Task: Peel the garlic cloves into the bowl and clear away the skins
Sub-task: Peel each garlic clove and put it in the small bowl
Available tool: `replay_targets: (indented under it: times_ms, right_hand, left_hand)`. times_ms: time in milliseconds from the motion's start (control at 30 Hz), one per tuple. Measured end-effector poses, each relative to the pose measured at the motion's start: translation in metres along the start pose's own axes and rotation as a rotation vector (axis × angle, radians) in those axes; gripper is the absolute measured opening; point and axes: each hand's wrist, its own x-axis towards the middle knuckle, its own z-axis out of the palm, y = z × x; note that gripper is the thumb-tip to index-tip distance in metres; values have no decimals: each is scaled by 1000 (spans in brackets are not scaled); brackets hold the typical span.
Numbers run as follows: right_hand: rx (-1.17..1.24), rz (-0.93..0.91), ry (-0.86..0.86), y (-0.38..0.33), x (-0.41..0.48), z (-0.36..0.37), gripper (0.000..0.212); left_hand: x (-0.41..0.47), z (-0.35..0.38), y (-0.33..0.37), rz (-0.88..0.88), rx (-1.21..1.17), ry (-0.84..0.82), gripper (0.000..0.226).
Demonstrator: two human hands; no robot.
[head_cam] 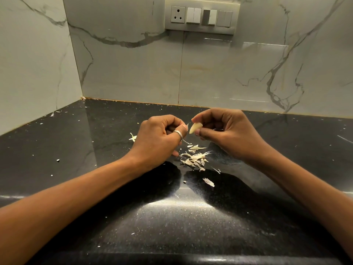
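Note:
My right hand (pixel 227 131) pinches a pale, mostly bare garlic clove (pixel 195 127) between thumb and fingers, above the black countertop (pixel 95 142). My left hand (pixel 158 138), with a ring on the thumb, is curled just left of the clove and pinches a thin sliver of skin (pixel 187 125) at its fingertips. Beneath the two hands lies a small heap of papery garlic skins (pixel 194 157). One more skin piece (pixel 208 182) lies nearer to me, and another (pixel 133 137) peeks out left of my left hand. No bowl is in view.
Marble-look wall tiles close the counter at the back and left, forming a corner (pixel 82 97). A switch and socket panel (pixel 202 15) sits high on the back wall. Tiny skin flecks are scattered over the counter.

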Motion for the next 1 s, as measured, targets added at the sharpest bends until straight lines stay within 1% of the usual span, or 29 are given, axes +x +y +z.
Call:
replay_targets:
  times_ms: [167, 367, 433, 567, 633, 867, 1000]
  right_hand:
    - [1, 26, 11, 2, 1, -1, 27]
    - [-19, 25, 54, 1, 1, -4, 26]
    - [-35, 18, 72, 1, 2, -5, 24]
    - [-24, 8, 97, 1, 2, -7, 22]
    - [-26, 2, 93, 0, 2, -7, 21]
    - [-24, -21, 140, -6, 3, -13, 19]
    - [-13, 6, 200, -14, 11, -28, 20]
  left_hand:
    - [0, 1, 1, -18, 5, 19, 12]
    - [1, 1, 3, -68, 68, 31, 27]
    - [1, 1, 3, -48, 84, 34, 23]
    - [1, 1, 1, 57, 109, -2, 5]
    - [2, 2, -1, 117, 142, 4, 11]
    - [4, 1, -6, 165, 142, 44, 35]
    - [4, 2, -8, 206, 162, 56, 40]
